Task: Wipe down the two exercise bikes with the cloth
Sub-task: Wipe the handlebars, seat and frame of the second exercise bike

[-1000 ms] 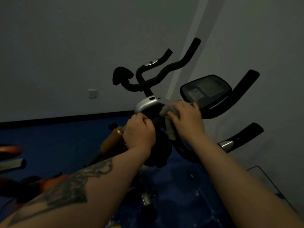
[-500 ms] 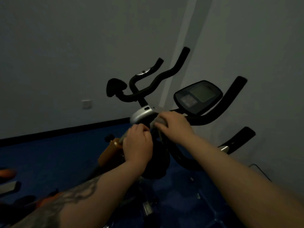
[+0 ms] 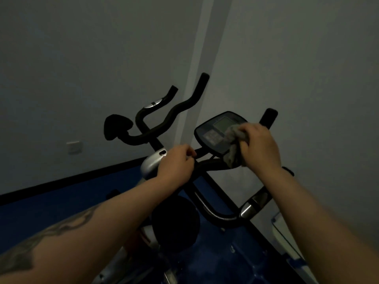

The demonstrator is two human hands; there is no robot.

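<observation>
Item 1: crumpled grey cloth (image 3: 233,140), bunched in the right hand (image 3: 259,145) and pressed against the near bike's dark oval console (image 3: 217,133), apparently to wipe its face. Item 2: left hand (image 3: 177,163), curled round the black handlebar (image 3: 207,166), likely steadying the frame.

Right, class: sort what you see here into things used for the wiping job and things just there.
In use: cloth, right hand, left hand, console, near bike's handlebar, far bike's handlebar.
Just there: wall switch, skirting strip, blue floor.
</observation>
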